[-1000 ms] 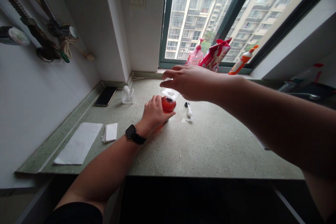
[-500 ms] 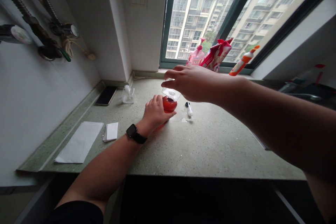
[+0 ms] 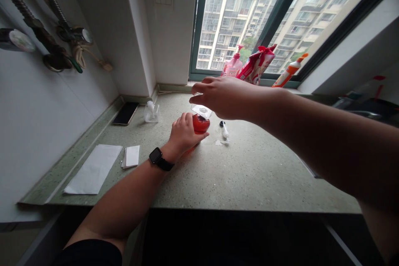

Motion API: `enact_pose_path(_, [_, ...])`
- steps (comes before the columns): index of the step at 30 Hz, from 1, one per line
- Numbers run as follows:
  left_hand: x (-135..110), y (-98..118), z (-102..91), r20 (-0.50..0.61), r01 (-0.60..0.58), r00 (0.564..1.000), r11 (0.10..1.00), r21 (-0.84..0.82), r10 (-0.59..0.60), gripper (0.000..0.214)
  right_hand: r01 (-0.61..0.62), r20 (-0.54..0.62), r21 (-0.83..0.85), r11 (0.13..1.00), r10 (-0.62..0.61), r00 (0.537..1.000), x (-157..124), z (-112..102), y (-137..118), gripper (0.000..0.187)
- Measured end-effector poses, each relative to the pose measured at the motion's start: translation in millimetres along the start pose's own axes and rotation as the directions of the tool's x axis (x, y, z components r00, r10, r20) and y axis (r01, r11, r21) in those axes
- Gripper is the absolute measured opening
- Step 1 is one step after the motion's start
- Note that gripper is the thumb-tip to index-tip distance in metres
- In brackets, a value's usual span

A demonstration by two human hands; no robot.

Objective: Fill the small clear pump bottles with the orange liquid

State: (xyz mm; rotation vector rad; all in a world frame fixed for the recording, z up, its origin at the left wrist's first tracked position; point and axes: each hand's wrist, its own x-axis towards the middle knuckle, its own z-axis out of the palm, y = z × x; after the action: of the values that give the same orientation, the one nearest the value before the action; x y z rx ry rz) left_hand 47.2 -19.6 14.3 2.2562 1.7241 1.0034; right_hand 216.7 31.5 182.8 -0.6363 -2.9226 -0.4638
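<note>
My left hand [image 3: 184, 134] is wrapped round a bottle of red liquid [image 3: 201, 124] that stands on the counter. Above its mouth, my right hand [image 3: 215, 94] grips a clear plastic bottle [image 3: 201, 111], tipped over with its base towards me. The clear bottle's neck is hidden, so I cannot tell whether the two touch. Just right of the red bottle lies a white pump head with a black part [image 3: 225, 130]. Beside it is a small wet patch [image 3: 219, 143]. Another clear container with a white pump [image 3: 151, 112] stands farther left.
A phone [image 3: 125, 113] lies near the left wall. White paper [image 3: 94, 169] and a small white stack [image 3: 131, 156] are at the counter's left. On the sill are a pink pump bottle [image 3: 232, 66], a red packet [image 3: 256, 66] and an orange bottle [image 3: 289, 71].
Both hands keep their grips and hardly move. My right hand and the clear bottle have shifted very slightly left.
</note>
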Motion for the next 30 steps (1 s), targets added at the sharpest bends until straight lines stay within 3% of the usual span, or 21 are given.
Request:
enact_pose_path(3, [0.1, 0.9, -0.7, 0.008, 0.011, 1.000, 1.000, 0.004, -0.011, 0.066, -0.005, -0.020, 0.060, 0.998, 0.006, 1.000, -1.3, 1.3, 2.8, 0.033])
enact_pose_path(12, [0.4, 1.0, 0.2, 0.011, 0.022, 1.000, 1.000, -0.007, -0.022, 0.065, -0.014, 0.011, 0.012, 1.000, 0.014, 1.000, -2.6, -4.0, -1.0, 0.040])
enact_pose_path(16, [-0.5, -0.5, 1.9, -0.008, 0.006, 1.000, 1.000, -0.013, -0.006, 0.066, 0.002, 0.076, -0.077, 0.997, 0.004, 0.997, -2.8, -8.1, -4.6, 0.048])
enact_pose_path(22, [-0.5, -1.9, 2.6, -0.008, 0.000, 1.000, 1.000, -0.013, 0.000, 0.067, -0.008, 0.071, -0.047, 0.999, 0.011, 0.997, -5.7, -10.7, -3.6, 0.046])
enact_pose_path(30, [-0.3, -3.3, 2.8, -0.020, -0.011, 1.000, 0.999, -0.036, 0.011, 0.066, -0.027, 0.052, -0.009, 1.000, 0.027, 0.998, -23.6, -8.5, 9.6, 0.063])
